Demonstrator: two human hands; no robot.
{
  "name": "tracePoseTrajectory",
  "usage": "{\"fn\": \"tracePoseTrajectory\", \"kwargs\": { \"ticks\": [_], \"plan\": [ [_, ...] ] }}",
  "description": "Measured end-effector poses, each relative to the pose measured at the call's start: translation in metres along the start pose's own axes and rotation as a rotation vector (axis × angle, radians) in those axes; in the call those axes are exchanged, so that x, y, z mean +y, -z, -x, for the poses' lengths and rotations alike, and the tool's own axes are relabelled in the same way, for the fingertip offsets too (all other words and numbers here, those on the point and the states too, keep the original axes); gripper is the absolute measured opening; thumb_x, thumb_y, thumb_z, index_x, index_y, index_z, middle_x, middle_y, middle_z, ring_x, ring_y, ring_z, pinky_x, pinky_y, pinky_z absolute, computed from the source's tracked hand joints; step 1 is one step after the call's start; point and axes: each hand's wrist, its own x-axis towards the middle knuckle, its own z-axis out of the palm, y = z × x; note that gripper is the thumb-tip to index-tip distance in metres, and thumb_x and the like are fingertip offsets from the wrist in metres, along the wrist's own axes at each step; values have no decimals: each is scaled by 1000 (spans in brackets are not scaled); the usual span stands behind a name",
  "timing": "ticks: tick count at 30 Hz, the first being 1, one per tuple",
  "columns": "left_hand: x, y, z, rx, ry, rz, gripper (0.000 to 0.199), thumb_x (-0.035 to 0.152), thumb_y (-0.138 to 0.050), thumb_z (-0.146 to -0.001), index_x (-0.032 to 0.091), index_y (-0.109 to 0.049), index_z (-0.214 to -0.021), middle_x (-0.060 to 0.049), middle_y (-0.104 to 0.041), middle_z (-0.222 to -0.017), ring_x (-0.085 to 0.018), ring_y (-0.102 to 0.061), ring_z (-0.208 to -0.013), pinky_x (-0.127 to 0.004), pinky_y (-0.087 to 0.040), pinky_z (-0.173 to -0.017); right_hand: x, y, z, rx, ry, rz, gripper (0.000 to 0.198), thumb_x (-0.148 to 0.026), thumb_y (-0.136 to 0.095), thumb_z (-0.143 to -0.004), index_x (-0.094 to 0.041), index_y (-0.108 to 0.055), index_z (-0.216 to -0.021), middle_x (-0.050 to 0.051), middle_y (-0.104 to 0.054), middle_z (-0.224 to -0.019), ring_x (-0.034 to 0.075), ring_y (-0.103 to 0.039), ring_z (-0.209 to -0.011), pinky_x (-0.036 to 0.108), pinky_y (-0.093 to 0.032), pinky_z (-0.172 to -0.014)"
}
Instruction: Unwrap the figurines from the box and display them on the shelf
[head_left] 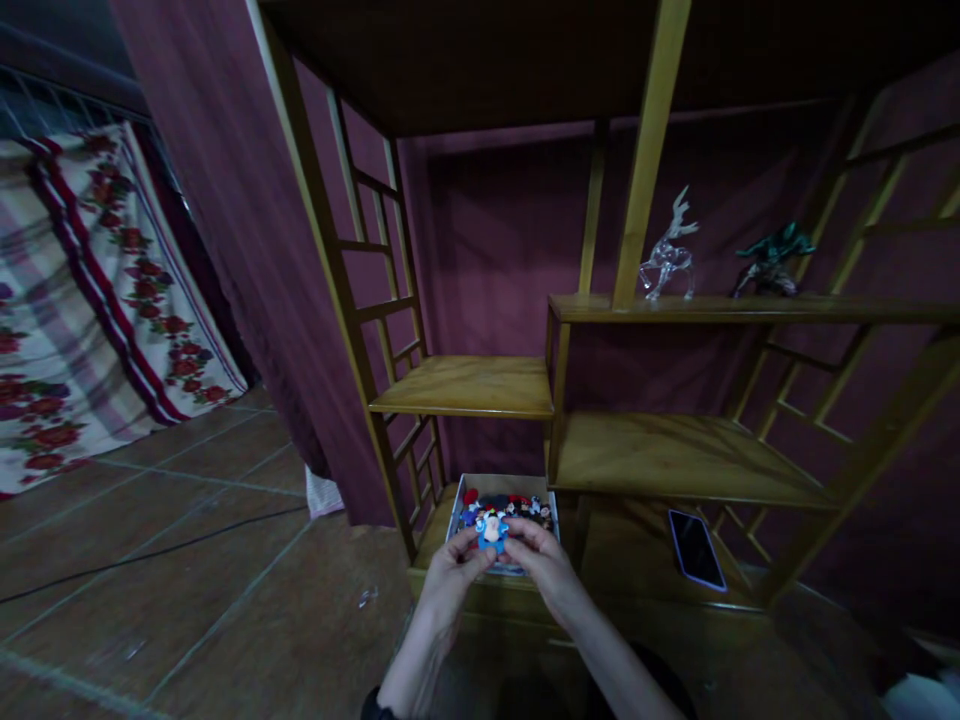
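Observation:
Between my two hands is a small blue and white toy figure [492, 530], pinched from both sides. The fingers of my left hand [452, 572] close on its left side. My right hand [541, 560] grips its right side with thumb and fingers. Just behind and below the figure stands an open white box [504, 482] on the low shelf. Several small figures in red, black, white and blue fill the box, and my hands cover part of its front. The figure's finer details are too small to make out.
A wooden shelf unit [480, 385] surrounds the box. On its right, a clear deer figurine [670, 258] and a dark green figurine [776, 258] stand on an upper shelf. A phone [696, 549] lies low on the right. A cable [165, 548] crosses the floor at left, near curtains.

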Motion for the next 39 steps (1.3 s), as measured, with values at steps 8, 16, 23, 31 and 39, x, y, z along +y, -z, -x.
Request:
{"fn": "tracePoseTrajectory", "kwargs": {
  "ticks": [8,16,23,31,39],
  "plan": [
    [46,-22,17,-77,-9,34,46,24,-79,-52,13,-67,-95,-11,-70,-87,-19,-64,-73,-29,-49,-72,-44,-21,12,-39,106,40,41,-40,-72,-64,-20,-61,-98,2,-67,-79,15,-61,-67,31,-49,-71],
    [91,-34,19,-113,-59,76,35,18,-77,-56,12,-69,-90,-9,-70,-89,-17,-64,-77,-27,-48,-76,-85,-34,18,-10,174,65,37,-45,-63,-71,-21,-62,-98,5,-65,-97,18,-62,-76,35,-49,-77],
    [138,-30,1,21,-238,-79,40,17,-79,-51,11,-67,-89,-7,-71,-82,-14,-63,-68,-25,-48,-69,-116,-35,8,28,199,85,34,-41,-64,-71,-19,-62,-97,6,-63,-99,16,-59,-77,31,-50,-72],
    [153,-35,-7,7,-364,-190,45,21,-78,-52,11,-64,-94,-7,-69,-89,-15,-63,-74,-27,-49,-72,-149,-52,-21,-67,317,164,37,-36,-63,-71,-22,-59,-105,6,-61,-106,19,-56,-99,33,-46,-85],
    [146,-43,4,-4,-457,-202,49,15,-77,-50,15,-56,-95,-4,-66,-85,-13,-61,-72,-24,-47,-67,-158,-71,-31,-214,344,291,38,-35,-67,-67,-21,-62,-101,4,-65,-97,18,-60,-89,35,-46,-85]
  ]
}}
